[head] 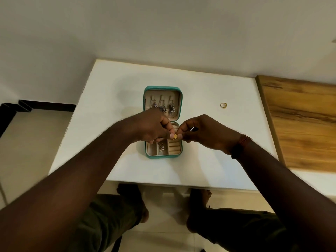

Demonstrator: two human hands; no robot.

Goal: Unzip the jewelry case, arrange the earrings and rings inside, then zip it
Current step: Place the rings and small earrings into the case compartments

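Together, left hand [154, 127] and right hand [205, 132] pinch one gold ring [175, 136], each grip closed, above the open jewelry case [163, 122].

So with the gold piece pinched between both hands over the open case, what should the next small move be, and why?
Probably lower the small gold piece into the ring rolls directly beneath it. Both the left hand and right hand pinch it just above the open jewelry case, and those rolls look empty. The gold ring on the table can follow.

I've got a white tabletop [200, 160] here, with the teal jewelry case [163, 155] lying open flat at its middle and a gold ring [223, 105] resting well apart, toward the right.
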